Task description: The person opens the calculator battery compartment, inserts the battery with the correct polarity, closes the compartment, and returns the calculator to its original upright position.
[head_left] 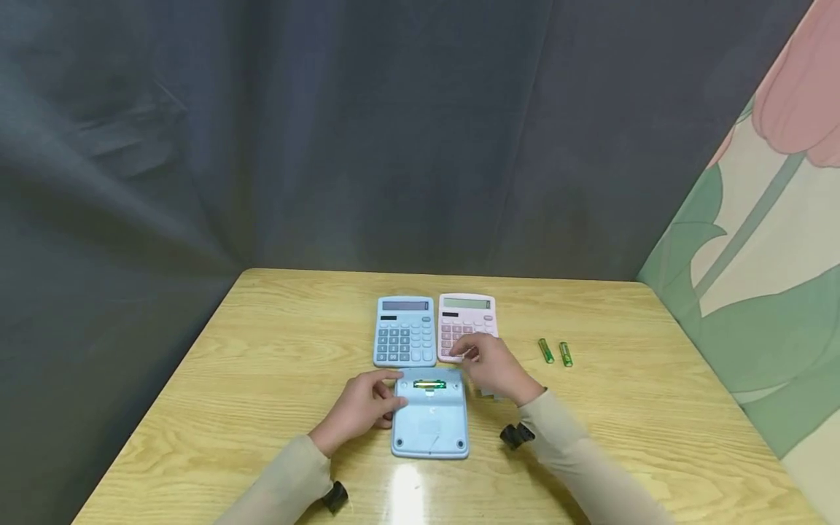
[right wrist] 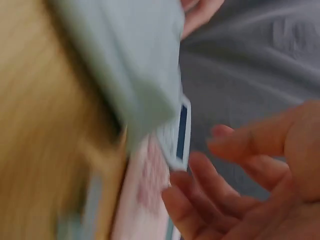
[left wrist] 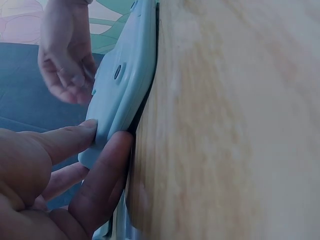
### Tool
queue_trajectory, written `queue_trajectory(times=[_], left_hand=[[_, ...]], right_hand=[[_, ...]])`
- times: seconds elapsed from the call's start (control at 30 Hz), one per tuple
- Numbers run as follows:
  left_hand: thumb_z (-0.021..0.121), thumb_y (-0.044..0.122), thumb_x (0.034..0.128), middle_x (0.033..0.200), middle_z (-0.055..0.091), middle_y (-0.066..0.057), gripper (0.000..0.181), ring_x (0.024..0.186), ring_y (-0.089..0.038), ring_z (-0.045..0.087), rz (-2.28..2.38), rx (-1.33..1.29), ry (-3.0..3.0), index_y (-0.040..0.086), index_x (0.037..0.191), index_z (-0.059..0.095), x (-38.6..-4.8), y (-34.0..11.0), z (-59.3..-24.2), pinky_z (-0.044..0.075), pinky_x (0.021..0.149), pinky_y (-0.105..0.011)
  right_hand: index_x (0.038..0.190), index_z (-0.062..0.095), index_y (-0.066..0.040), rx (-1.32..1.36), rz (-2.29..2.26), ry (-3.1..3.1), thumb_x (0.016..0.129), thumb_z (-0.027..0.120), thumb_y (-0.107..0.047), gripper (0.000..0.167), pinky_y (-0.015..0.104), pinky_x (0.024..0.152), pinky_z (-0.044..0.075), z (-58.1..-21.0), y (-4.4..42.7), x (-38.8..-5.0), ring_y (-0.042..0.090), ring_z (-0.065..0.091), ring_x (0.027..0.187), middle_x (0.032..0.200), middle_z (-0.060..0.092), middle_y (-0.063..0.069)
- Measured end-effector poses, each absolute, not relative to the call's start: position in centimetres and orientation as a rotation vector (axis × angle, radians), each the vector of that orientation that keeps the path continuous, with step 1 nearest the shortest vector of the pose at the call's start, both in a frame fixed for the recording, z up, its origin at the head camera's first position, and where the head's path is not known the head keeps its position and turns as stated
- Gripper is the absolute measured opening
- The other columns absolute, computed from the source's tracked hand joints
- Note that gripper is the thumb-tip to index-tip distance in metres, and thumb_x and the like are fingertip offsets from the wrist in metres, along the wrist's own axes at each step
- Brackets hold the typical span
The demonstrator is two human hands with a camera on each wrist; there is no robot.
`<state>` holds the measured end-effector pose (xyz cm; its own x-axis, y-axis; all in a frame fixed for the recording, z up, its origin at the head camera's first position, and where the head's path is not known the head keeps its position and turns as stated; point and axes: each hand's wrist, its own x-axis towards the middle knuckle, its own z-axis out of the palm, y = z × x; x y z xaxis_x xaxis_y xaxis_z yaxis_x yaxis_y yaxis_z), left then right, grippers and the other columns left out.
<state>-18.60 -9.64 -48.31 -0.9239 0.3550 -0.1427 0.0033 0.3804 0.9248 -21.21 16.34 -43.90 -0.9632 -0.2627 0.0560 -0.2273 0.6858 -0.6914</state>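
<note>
A light blue calculator (head_left: 429, 423) lies face down near the middle of the table, with a green battery (head_left: 429, 384) in the uncovered compartment of its back. At its left edge, my left hand (head_left: 361, 408) grips the casing, thumb on the back and a finger against the side, as the left wrist view shows. My right hand (head_left: 488, 362) hovers by the calculator's upper right corner, fingers loosely bent. In the right wrist view the thumb and fingers (right wrist: 220, 200) stand apart with nothing between them. Partly hidden beneath that hand is a small pale blue piece (head_left: 491, 394).
Behind the face-down calculator, a blue calculator (head_left: 405, 332) and a pink calculator (head_left: 467, 310) lie face up side by side. Two green batteries (head_left: 555, 353) lie on the table to the right. A dark curtain (head_left: 420, 146) hangs behind the wooden table (head_left: 275, 328).
</note>
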Motion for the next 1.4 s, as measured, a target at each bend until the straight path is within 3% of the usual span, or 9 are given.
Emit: queue_trajectory(times=[0.1,0.27,0.47,0.67,1.0,1.4], left_hand=[[0.076,0.014,0.0903,0.088,0.061,-0.011,0.05,0.066,-0.017,0.064,1.557,0.322,2.329,0.005,0.137,0.059,-18.7,-9.6,-48.3,0.061,0.061,-0.033],[0.076,0.014,0.0905,0.088,0.061,-0.011,0.049,0.066,-0.017,0.065,1.557,0.32,2.327,0.005,0.136,0.06,-18.8,-9.6,-48.1,0.061,0.061,-0.033],[0.076,0.014,0.0903,0.088,0.061,-0.012,0.049,0.066,-0.017,0.065,1.549,0.319,2.335,0.005,0.136,0.06,-18.7,-9.7,-48.0,0.061,0.06,-0.031],[0.076,0.016,0.0906,0.088,0.061,-0.011,0.049,0.066,-0.018,0.065,1.538,0.321,2.339,0.007,0.137,0.06,-18.7,-9.6,-47.9,0.061,0.06,-0.032],[0.076,0.015,0.0906,0.087,0.061,-0.01,0.049,0.067,-0.017,0.064,1.537,0.316,2.35,0.006,0.136,0.06,-18.7,-9.6,-48.0,0.061,0.061,-0.033],[0.075,0.014,0.0909,0.086,0.062,-0.009,0.048,0.066,-0.017,0.065,1.534,0.319,2.343,0.006,0.136,0.06,-18.8,-9.6,-47.8,0.061,0.06,-0.033]], right_hand=[[0.099,0.074,-0.005,-0.44,-0.964,2.887,0.086,0.065,0.002,0.017,0.035,0.076,0.056,-43.6,18.1,-21.1,0.017,0.063,0.085,0.1,0.071,0.007],[0.095,0.073,-0.011,-0.362,-0.629,2.867,0.078,0.081,-0.011,0.019,0.04,0.078,0.054,-43.5,20.2,-20.4,0.018,0.062,0.085,0.095,0.069,0.003],[0.089,0.07,-0.013,-0.41,-0.506,2.867,0.069,0.081,-0.004,0.025,0.039,0.075,0.052,-43.8,21.1,-19.7,0.018,0.056,0.082,0.09,0.065,0.001],[0.084,0.068,-0.014,-0.422,-0.55,2.884,0.072,0.081,-0.004,0.02,0.039,0.075,0.051,-44.2,21.2,-19.6,0.015,0.054,0.078,0.085,0.065,-0.001],[0.078,0.075,-0.013,-0.354,-0.665,2.953,0.079,0.081,-0.011,0.007,0.029,0.063,0.051,-44.6,20.6,-19.8,0.011,0.057,0.068,0.076,0.067,-0.003],[0.075,0.076,-0.014,-0.601,-0.674,3.223,0.082,0.078,-0.01,0.009,0.028,0.058,0.053,-44.1,19.2,-19.5,0.011,0.061,0.069,0.084,0.072,-0.002]])
